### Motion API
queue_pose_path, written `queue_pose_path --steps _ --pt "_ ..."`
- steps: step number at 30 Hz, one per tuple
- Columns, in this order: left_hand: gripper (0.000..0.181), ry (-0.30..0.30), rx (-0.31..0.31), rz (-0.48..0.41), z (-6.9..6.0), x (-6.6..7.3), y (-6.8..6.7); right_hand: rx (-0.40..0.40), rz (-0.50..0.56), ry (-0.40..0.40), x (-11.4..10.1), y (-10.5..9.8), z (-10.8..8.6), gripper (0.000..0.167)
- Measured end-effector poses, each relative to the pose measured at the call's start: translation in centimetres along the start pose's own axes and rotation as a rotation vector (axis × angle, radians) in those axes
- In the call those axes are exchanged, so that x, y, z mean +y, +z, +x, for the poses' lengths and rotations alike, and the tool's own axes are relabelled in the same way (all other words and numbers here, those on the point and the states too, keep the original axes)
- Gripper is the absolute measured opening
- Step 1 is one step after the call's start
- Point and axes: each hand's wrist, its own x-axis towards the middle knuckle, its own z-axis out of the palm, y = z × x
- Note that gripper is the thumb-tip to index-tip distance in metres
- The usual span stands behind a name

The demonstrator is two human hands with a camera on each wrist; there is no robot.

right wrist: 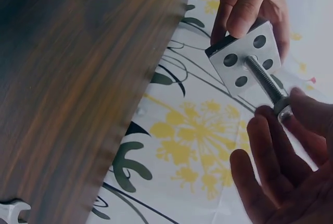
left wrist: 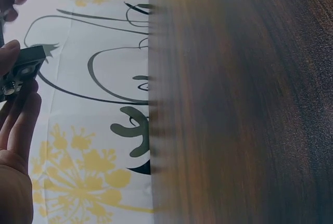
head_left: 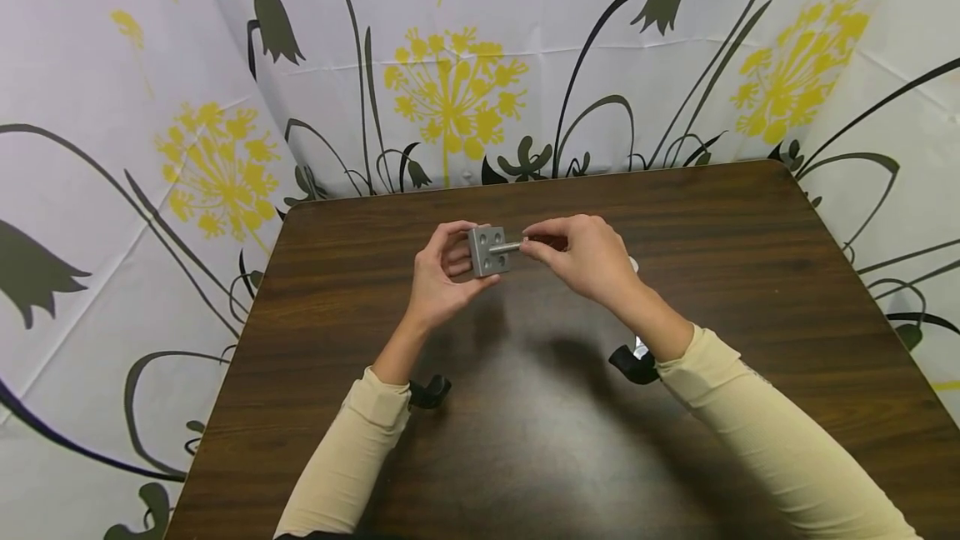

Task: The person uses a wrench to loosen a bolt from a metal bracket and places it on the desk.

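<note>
My left hand grips a square grey metal block by its edges, above the table. Several round holes mark the block's face, and a threaded bolt sticks out of its middle. Thumb and fingers of my right hand pinch the bolt's outer end. That end carries a hex-shaped piece; whether it is the head or a nut, I cannot tell. In the left wrist view the block shows at the left edge, with the left thumb on it.
A brown wood-grain table lies below both hands. On it rests a silver wrench, mostly hidden by my right forearm in the head view. Black curved pieces show beside both wrists. A flower-print curtain hangs behind the table.
</note>
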Motion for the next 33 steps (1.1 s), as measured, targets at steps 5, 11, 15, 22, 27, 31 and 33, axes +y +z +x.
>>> queue_pose_path --steps 5,11,15,22,27,31,33 --pt "0.069 0.006 0.003 0.0 0.06 -0.11 -0.03 0.032 0.005 -0.099 0.15 0.03 -0.04 0.03" --pt "0.069 0.01 0.007 0.008 0.03 -0.1 -0.02 0.032 0.007 0.044 0.12 0.12 0.06 0.032" --pt "0.069 0.004 0.006 0.016 -0.1 -0.16 0.03 -0.013 0.013 0.018 0.22 0.1 0.02 0.025" --pt "0.069 0.003 -0.001 -0.002 -0.09 -0.34 0.09 0.013 0.024 -0.064 0.38 0.01 -0.06 0.027" --pt "0.069 0.007 -0.001 -0.005 -0.03 -0.31 0.18 0.009 0.024 0.048 0.38 0.06 -0.1 0.031" --pt "0.069 -0.004 -0.003 -0.008 -0.04 -0.24 0.22 -0.004 0.019 -0.041 0.57 0.03 0.0 0.022" --pt "0.069 -0.011 -0.004 -0.01 -0.06 -0.23 0.25 0.002 0.011 -0.105 0.73 0.02 0.04 0.022"
